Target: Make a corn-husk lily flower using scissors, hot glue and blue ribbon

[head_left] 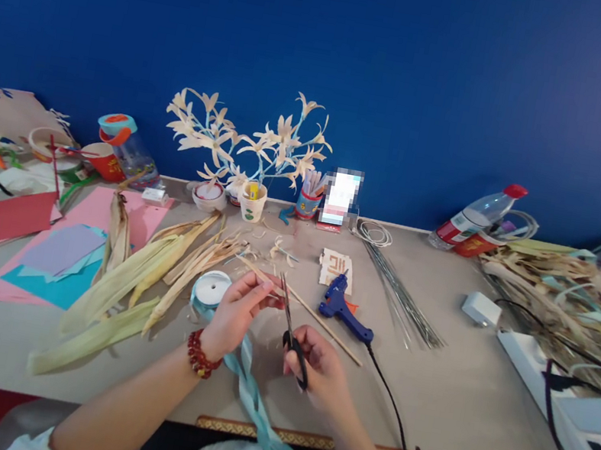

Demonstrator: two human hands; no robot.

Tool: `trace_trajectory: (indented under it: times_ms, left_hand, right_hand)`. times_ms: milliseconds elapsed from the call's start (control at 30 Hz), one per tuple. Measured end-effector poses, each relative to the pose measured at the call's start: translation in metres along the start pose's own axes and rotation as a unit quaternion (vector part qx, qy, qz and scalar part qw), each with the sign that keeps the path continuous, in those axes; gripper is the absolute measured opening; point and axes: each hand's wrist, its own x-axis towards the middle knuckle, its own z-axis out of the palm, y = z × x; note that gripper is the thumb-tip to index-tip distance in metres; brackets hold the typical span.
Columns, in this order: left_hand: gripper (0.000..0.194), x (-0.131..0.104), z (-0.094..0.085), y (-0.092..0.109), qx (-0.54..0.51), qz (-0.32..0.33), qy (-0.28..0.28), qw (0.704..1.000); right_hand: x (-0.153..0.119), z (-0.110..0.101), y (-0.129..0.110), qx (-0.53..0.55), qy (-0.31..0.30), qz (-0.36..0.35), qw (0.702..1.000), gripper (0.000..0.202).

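Note:
My right hand (319, 368) is closed around the black handles of a pair of scissors (295, 348). Their narrow blades point up and away, tips close to the fingers of my left hand (243, 304). With thumb and fingers pinched, my left hand holds a thin pale piece that looks like corn husk, mostly hidden by the fingers. A ribbon spool (212, 289) lies beside my left hand, and light blue ribbon (253, 395) trails under my wrist over the table edge. Past both hands, a thin wooden stick (336, 336) lies slantwise.
Dried corn husks (114, 293) and coloured paper (60, 252) spread leftward. Husk flowers stand in a white cup (251, 205) at the back. A blue glue gun (343, 310), metal wires (409, 298), a bottle (473, 217) and a power strip (544, 392) with cords lie rightward.

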Motion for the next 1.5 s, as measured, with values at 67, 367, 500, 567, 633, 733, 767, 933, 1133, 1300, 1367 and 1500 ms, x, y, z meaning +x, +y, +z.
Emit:
trace_trajectory:
  times_ms: [67, 367, 500, 567, 633, 733, 767, 933, 1133, 1300, 1367, 1500]
  left_hand:
    - [0.013, 0.000, 0.000, 0.000, 0.005, -0.004, 0.004, 1.000]
    - [0.017, 0.001, -0.001, 0.005, 0.073, -0.010, -0.029, 0.997]
    - [0.019, -0.002, 0.000, 0.004, 0.112, -0.007, -0.050, 0.992]
    - [0.020, -0.003, 0.000, 0.004, 0.136, -0.009, -0.069, 0.988]
    - [0.020, -0.004, 0.001, 0.004, 0.161, -0.010, -0.083, 0.983]
    - [0.021, -0.005, 0.001, 0.004, 0.183, -0.020, -0.100, 0.978]
    - [0.021, -0.005, 0.001, 0.004, 0.182, -0.025, -0.107, 0.977]
    - [0.018, -0.008, 0.003, 0.001, 0.163, -0.021, -0.120, 0.979]
    - [0.014, -0.009, 0.003, -0.001, 0.184, 0.010, -0.085, 0.979]
    - [0.010, -0.007, -0.001, 0.001, 0.179, 0.021, -0.057, 0.982]
    - [0.009, -0.007, -0.002, 0.002, 0.182, 0.032, -0.055, 0.981]
    - [0.011, -0.006, 0.000, 0.004, 0.202, 0.046, -0.077, 0.975]
  right_hand:
    - [0.001, 0.000, 0.001, 0.000, 0.004, 0.005, 1.000, 0.046]
    - [0.000, -0.013, 0.002, -0.023, 0.028, -0.023, 0.999, 0.046]
    - [0.004, -0.011, -0.006, 0.002, 0.063, -0.078, 0.995, 0.041]
    - [0.008, -0.007, -0.010, 0.021, 0.078, -0.100, 0.992, 0.039]
    - [0.013, -0.003, -0.014, 0.043, 0.090, -0.108, 0.989, 0.038]
    - [0.018, 0.003, -0.018, 0.063, 0.098, -0.106, 0.987, 0.039]
    - [0.019, 0.004, -0.018, 0.066, 0.102, -0.106, 0.987, 0.039]
    - [0.021, 0.011, -0.015, 0.084, 0.147, -0.140, 0.976, 0.037]
    - [0.021, 0.008, -0.012, 0.068, 0.139, -0.134, 0.979, 0.036]
    - [0.006, -0.006, -0.001, 0.001, 0.034, -0.058, 0.998, 0.041]
    - [-0.001, -0.011, 0.005, -0.026, -0.007, -0.039, 0.999, 0.043]
    - [-0.004, -0.013, 0.010, -0.049, -0.032, -0.018, 0.998, 0.045]
